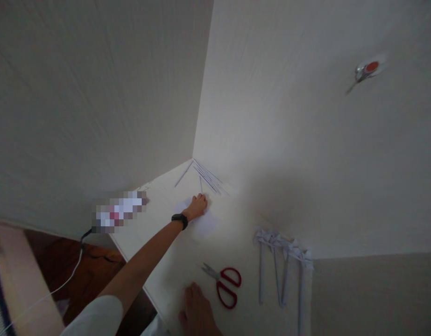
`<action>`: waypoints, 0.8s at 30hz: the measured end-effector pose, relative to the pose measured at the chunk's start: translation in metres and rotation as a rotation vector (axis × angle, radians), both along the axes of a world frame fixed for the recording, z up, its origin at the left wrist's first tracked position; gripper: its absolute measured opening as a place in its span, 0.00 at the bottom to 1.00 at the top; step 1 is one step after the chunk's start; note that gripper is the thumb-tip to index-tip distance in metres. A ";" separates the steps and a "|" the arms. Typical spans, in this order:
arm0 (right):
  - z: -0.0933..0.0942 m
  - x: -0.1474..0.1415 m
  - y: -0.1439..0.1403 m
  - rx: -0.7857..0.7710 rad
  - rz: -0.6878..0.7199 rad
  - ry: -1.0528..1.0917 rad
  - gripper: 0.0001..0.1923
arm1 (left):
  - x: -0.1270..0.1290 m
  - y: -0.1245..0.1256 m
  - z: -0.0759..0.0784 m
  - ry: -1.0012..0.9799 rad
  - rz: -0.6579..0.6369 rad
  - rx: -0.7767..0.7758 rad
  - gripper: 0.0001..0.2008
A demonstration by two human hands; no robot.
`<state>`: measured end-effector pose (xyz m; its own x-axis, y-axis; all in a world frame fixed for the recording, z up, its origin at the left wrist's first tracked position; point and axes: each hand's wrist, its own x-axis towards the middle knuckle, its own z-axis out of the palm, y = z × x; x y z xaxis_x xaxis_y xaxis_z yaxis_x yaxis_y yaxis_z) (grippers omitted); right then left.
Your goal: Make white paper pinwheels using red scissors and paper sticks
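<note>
Paper (206, 225) lies under the left hand (197, 207), thin sticks (207, 175) just beyond.

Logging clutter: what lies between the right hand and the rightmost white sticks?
Red-handled scissors lie between the right hand and those sticks, in the head view.

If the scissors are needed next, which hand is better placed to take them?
Probably the right hand: it is beside the scissors; the left hand is farther away, at the paper.

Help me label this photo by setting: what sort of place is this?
Probably a work corner indoors, perhaps at home: a table against two walls, with scissors and thin sticks on it.
</note>
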<state>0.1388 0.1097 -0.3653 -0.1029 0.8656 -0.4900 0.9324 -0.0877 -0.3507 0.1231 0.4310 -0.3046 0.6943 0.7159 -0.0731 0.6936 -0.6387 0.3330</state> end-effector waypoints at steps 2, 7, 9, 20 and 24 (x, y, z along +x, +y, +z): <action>0.005 -0.002 0.001 0.013 0.000 -0.007 0.33 | 0.004 -0.009 0.003 -0.017 0.006 0.012 0.18; 0.017 -0.004 0.001 0.070 -0.005 0.002 0.31 | 0.011 -0.036 0.011 -0.066 -0.006 -0.007 0.17; 0.021 -0.004 0.000 0.089 0.004 0.010 0.31 | 0.012 -0.045 0.015 -0.088 -0.009 -0.038 0.17; 0.040 -0.009 -0.007 0.138 -0.051 0.044 0.28 | -0.013 -0.090 0.064 -0.313 0.131 -0.385 0.17; 0.047 -0.007 -0.009 0.162 -0.104 0.110 0.27 | -0.034 -0.116 0.075 -0.446 0.233 -0.528 0.17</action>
